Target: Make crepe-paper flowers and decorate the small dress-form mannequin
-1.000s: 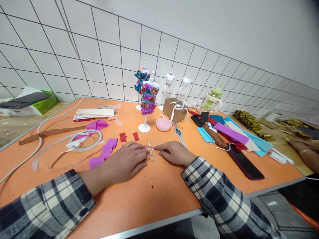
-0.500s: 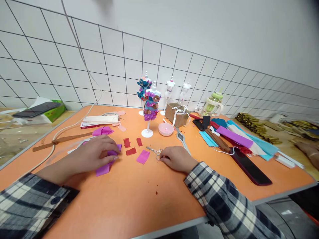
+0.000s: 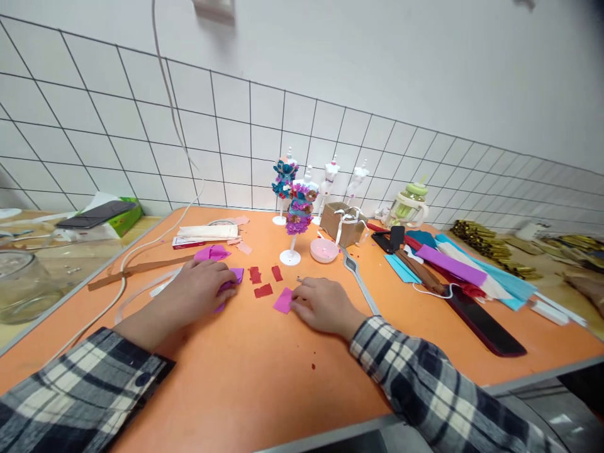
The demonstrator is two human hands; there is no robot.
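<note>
My left hand [image 3: 201, 289] lies palm down on the orange table [image 3: 264, 377], fingers curled over a purple crepe paper strip [image 3: 234, 275]. My right hand [image 3: 317, 303] is closed, its fingertips pinching the edge of a small pink paper square [image 3: 283, 301]. The tip of small scissors [image 3: 299, 279] peeks out from behind that hand. Three red paper scraps [image 3: 263, 290] lie between my hands. A small white mannequin dressed in paper flowers [image 3: 298, 211] stands just beyond them.
A pink bowl [image 3: 324, 250], a cardboard box [image 3: 346, 223], bare mannequins [image 3: 330, 179] and a green-lidded cup [image 3: 408, 204] stand at the back. Coloured crepe rolls [image 3: 453, 264] and a black phone [image 3: 486, 321] lie right. A glass jar [image 3: 21, 286] and a white cable [image 3: 117, 289] are left.
My left hand left the scissors and went left onto the purple strip. My right hand slid left from the scissors to the pink square. My head has tilted up.
</note>
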